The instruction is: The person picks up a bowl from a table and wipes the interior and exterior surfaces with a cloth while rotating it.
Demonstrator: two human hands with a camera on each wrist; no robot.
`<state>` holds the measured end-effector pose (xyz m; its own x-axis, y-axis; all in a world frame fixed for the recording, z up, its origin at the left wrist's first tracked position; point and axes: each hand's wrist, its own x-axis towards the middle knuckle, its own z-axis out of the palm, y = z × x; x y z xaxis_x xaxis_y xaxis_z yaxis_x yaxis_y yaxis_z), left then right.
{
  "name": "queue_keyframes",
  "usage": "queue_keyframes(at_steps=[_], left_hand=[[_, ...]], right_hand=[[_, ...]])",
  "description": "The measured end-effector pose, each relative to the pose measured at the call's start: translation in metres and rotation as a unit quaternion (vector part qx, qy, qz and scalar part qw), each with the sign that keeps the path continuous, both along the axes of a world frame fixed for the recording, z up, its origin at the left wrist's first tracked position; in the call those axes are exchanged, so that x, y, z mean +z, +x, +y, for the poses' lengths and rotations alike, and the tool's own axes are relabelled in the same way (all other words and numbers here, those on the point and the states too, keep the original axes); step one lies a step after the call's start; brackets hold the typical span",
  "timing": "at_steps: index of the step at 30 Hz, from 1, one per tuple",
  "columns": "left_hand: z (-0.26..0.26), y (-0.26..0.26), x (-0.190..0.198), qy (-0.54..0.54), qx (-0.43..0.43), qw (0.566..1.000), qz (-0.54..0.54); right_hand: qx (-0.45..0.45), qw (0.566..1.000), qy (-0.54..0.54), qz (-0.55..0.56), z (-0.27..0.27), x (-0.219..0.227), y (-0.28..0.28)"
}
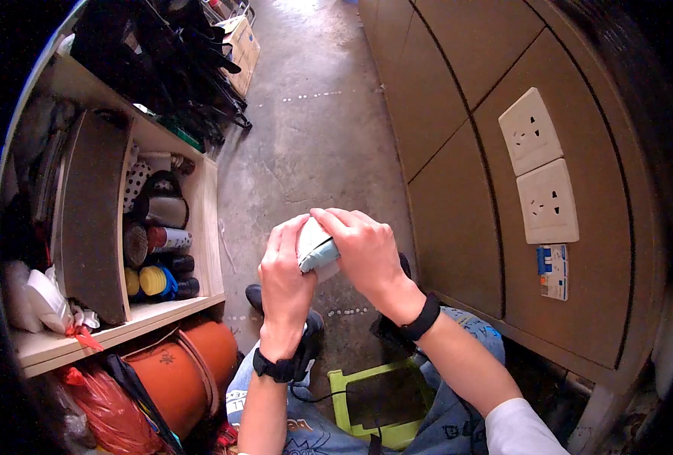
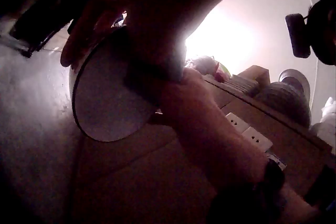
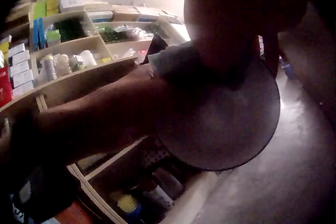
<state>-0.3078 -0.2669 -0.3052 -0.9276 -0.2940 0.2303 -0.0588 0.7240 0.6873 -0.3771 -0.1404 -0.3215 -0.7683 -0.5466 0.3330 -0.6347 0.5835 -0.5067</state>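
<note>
Both hands are together at the middle of the head view, around a pale rounded thing [image 1: 311, 239] with a light blue-green folded piece [image 1: 320, 256] on it. The left hand [image 1: 285, 265] grips its left side, and the right hand [image 1: 365, 254] grips its right side, fingertips over the top. From the left wrist a broad, round, greyish face with a dark rim [image 2: 107, 98] shows below the hands. The same round face [image 3: 231, 124] appears in the dim right wrist view. What the thing is, I cannot tell.
Shelving [image 1: 214, 220] with bottles and shoes stands at left, above an orange-red cylinder [image 1: 173, 371]. A brown cabinet [image 1: 458, 220] with white sockets [image 1: 546, 201] lines the right. Below the hands is a green stool [image 1: 340, 406] on the concrete floor [image 1: 306, 152].
</note>
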Motion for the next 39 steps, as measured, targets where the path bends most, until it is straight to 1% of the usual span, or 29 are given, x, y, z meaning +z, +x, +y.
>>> queue_keyframes(at_steps=[5,7,8,10,11,13,14,16,17,19,20,22,23,24,25,26,27,28,29,31,32,33,34,35,36,37,38,39], left_hand=[[0.0,-0.001,0.001,0.003,-0.007,1.0,0.002],[0.002,-0.002,-0.004,0.033,0.007,0.999,0.018],[0.003,-0.003,-0.002,0.033,0.009,0.999,0.021],[0.005,-0.003,0.0,0.04,0.028,0.998,0.039],[0.005,-0.003,0.001,0.04,0.029,0.998,0.041],[0.005,-0.003,0.0,0.061,0.06,0.995,0.056],[0.005,-0.003,-0.004,0.11,0.069,0.989,0.077],[0.004,-0.002,-0.007,0.108,0.073,0.988,0.079],[0.003,-0.002,-0.008,0.106,0.076,0.988,0.082],[0.003,-0.001,-0.01,0.11,0.077,0.987,0.085],[0.004,-0.001,-0.01,0.113,0.078,0.987,0.088],[0.004,-0.001,-0.012,0.128,0.082,0.985,0.087],[0.005,-0.001,-0.013,0.143,0.086,0.982,0.087],[0.005,0.0,-0.014,0.143,0.085,0.982,0.087],[0.004,0.0,-0.015,0.167,0.082,0.98,0.071],[0.003,0.0,-0.016,0.19,0.079,0.977,0.055],[0.003,-0.001,-0.016,0.189,0.078,0.977,0.055],[0.002,-0.002,-0.016,0.222,0.075,0.97,0.067],[0.001,-0.002,-0.017,0.253,0.072,0.961,0.078],[-0.004,-0.002,-0.016,0.232,0.08,0.966,0.084],[-0.003,-0.003,-0.01,0.226,0.096,0.966,0.083],[-0.004,-0.003,-0.004,0.219,0.112,0.966,0.084],[-0.005,-0.004,-0.001,0.267,0.123,0.953,0.073],[-0.008,-0.002,-0.007,0.266,0.126,0.953,0.075],[-0.013,-0.001,-0.018,0.373,0.155,0.912,0.075],[-0.016,0.0,-0.025,0.475,0.181,0.858,0.074],[-0.016,0.0,-0.018,0.552,0.203,0.807,0.061],[-0.019,0.002,-0.012,0.552,0.204,0.806,0.064]], right_hand=[[-0.008,0.999,-0.034,-0.024,-0.002,0.0,-0.001],[-0.061,0.989,-0.055,-0.121,-0.002,0.007,0.0],[-0.059,0.99,-0.055,-0.119,-0.003,0.006,-0.002],[-0.112,0.976,-0.072,-0.175,-0.001,-0.002,-0.004],[-0.111,0.976,-0.072,-0.173,-0.001,-0.003,-0.005],[-0.122,0.958,-0.13,-0.226,-0.001,-0.007,-0.005],[-0.122,0.958,-0.13,-0.225,-0.002,-0.008,-0.005],[-0.138,0.933,-0.156,-0.294,-0.003,-0.01,-0.005],[-0.138,0.933,-0.156,-0.295,-0.003,-0.013,-0.005],[-0.119,0.92,-0.202,-0.313,-0.003,-0.019,-0.005],[-0.12,0.92,-0.203,-0.313,-0.003,-0.019,-0.006],[-0.12,0.895,-0.186,-0.386,-0.003,-0.018,-0.008],[-0.121,0.895,-0.187,-0.386,-0.003,-0.017,-0.008],[-0.118,0.885,-0.192,-0.408,-0.003,-0.015,-0.009],[-0.114,0.873,-0.197,-0.43,-0.003,-0.014,-0.01],[-0.114,0.873,-0.198,-0.43,-0.002,-0.013,-0.011],[-0.103,0.883,-0.202,-0.411,-0.002,-0.012,-0.012],[-0.091,0.892,-0.206,-0.391,-0.002,-0.011,-0.012],[-0.09,0.892,-0.206,-0.392,-0.002,-0.009,-0.012],[-0.048,0.913,-0.266,-0.306,-0.003,-0.002,-0.011],[-0.043,0.912,-0.267,-0.308,-0.005,0.002,-0.011],[-0.024,0.907,-0.307,-0.288,-0.006,0.006,-0.011],[-0.005,0.9,-0.346,-0.266,-0.006,0.009,-0.012],[-0.001,0.9,-0.346,-0.266,-0.006,0.011,-0.013],[-0.04,0.901,-0.357,-0.242,-0.006,0.012,-0.015],[-0.08,0.901,-0.366,-0.218,-0.005,0.013,-0.017],[-0.097,0.891,-0.379,-0.229,-0.004,0.008,-0.025],[-0.114,0.875,-0.392,-0.262,0.0,0.004,-0.027]])
